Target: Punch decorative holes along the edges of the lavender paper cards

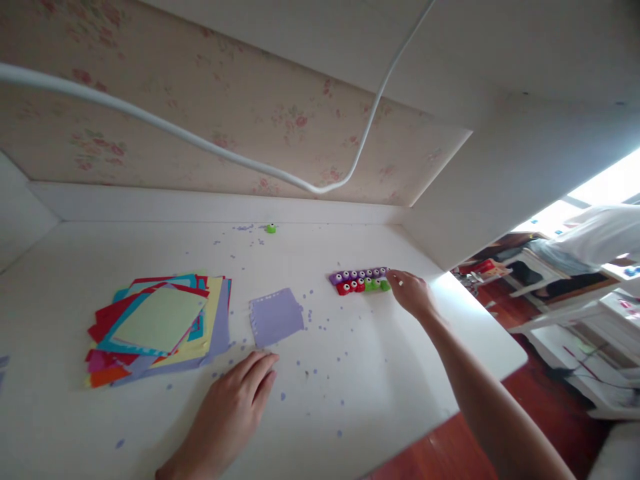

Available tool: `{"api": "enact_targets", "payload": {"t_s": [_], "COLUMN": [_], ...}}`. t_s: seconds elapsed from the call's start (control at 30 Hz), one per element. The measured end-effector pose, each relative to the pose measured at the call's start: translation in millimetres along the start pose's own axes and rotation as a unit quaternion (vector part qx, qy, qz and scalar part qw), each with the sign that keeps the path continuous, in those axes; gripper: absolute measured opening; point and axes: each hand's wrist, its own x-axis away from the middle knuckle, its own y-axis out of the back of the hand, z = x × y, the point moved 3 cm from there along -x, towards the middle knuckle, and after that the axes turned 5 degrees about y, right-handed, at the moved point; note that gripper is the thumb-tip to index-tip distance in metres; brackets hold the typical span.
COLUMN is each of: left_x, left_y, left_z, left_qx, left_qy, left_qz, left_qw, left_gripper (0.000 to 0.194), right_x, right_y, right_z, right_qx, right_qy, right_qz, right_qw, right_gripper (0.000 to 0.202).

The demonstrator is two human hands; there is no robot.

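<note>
Two rows of small googly-eyed pieces sit on the white table, a purple row (357, 274) behind and a red and green row (364, 286) in front. My right hand (410, 291) is at their right end, fingers closed in a pinch at the last purple piece, which is mostly hidden by the fingertips. My left hand (239, 400) rests on the table, fingers loosely extended, holding nothing. Just beyond its fingertips lies a purple paper sheet (277, 318) with a punched, ragged edge.
A stack of coloured paper (160, 320) lies at left. Purple paper dots (283, 396) are scattered over the table (400, 400). One green googly-eyed piece (271, 229) stands near the back wall. A white cable (210, 148) hangs across. Another person (595, 233) is at far right.
</note>
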Motion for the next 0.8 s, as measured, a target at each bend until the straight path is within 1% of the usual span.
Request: {"api": "enact_targets", "payload": {"t_s": [0.07,0.13,0.23,0.4,0.57,0.63,0.7,0.8], "left_x": [0,-1,0,0,1,2,2,1], "left_y": [-0.1,0.1,0.4,0.1,-0.8,-1.3,-1.8,-2.4], "left_z": [0,0,0,1,1,1,1,1], "left_qx": [0.004,0.007,0.010,0.011,0.007,0.006,0.006,0.005], "left_qy": [0.002,0.004,0.008,0.012,0.011,0.009,0.009,0.009], "left_qz": [0.003,0.005,0.010,0.017,0.022,0.026,0.031,0.037], "left_qw": [1.000,1.000,1.000,1.000,1.000,1.000,0.999,0.999], "left_gripper": [0.023,0.023,0.023,0.023,0.024,0.024,0.024,0.024], "right_x": [-1,0,1,6,17,21,24,27], "right_y": [-1,-3,-4,5,8,9,11,15], "right_z": [11,20,27,32,34,33,32,32], "right_qx": [-0.019,-0.030,-0.033,-0.031,-0.021,-0.018,-0.014,0.005], "right_qy": [0.062,0.114,0.132,0.170,0.209,0.214,0.202,0.150], "right_qz": [0.015,0.043,0.060,0.076,0.117,0.126,0.125,0.122], "right_qw": [0.998,0.992,0.989,0.982,0.971,0.969,0.971,0.981], "right_gripper": [0.034,0.034,0.030,0.023,0.035,0.033,0.028,0.026]}}
